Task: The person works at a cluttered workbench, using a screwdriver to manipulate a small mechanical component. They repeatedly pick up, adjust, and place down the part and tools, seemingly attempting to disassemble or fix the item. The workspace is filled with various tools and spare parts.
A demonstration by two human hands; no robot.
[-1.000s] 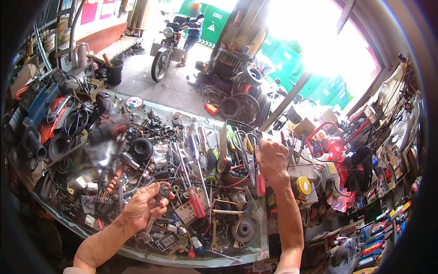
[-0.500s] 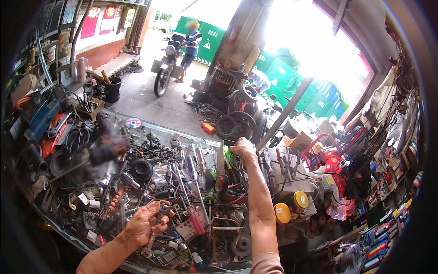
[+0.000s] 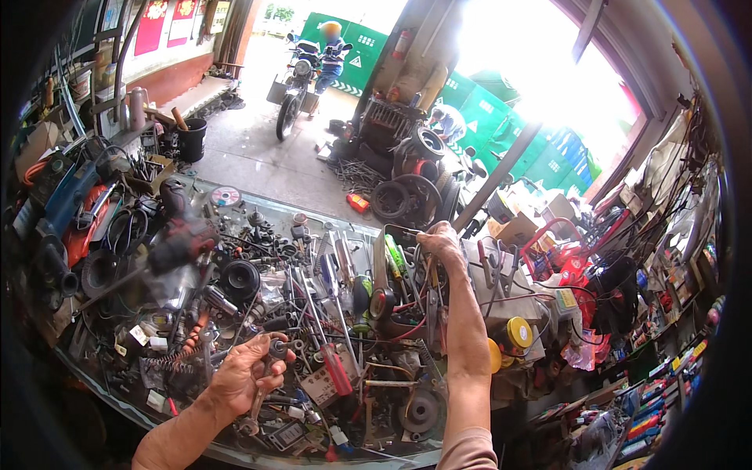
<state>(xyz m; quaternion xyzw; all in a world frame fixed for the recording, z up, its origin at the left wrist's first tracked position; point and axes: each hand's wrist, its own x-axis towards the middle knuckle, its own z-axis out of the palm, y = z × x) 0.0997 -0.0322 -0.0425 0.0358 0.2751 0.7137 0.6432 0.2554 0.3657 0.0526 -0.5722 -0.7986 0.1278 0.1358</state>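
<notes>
My left hand (image 3: 244, 374), low over the cluttered bench, is closed around a small dark metal part (image 3: 278, 347) with a ring and a short stem. A wrench (image 3: 252, 419) hangs from the same hand, its end pointing down. At the far right of the bench, my right hand (image 3: 442, 241) has its fingers pressed together over a metal tray (image 3: 380, 270). What they pinch is hidden; a thin shaft shows near the fingertips. In the tray stand green-handled tools (image 3: 394, 254). A red-handled screwdriver (image 3: 338, 372) lies between my hands.
Loose parts and tools cover the glass-topped bench (image 3: 274, 210). A blurred power drill (image 3: 184, 243) is at the left. Yellow-lidded jars (image 3: 518, 332) stand right of my right arm. Beyond are tyres (image 3: 392, 202), a motorcycle (image 3: 294, 94) and a person (image 3: 330, 66) behind it.
My right hand has moved slightly right along the tray, and a thin shaft now shows by its fingers. My left hand keeps its grip. The far person has moved in behind the motorcycle.
</notes>
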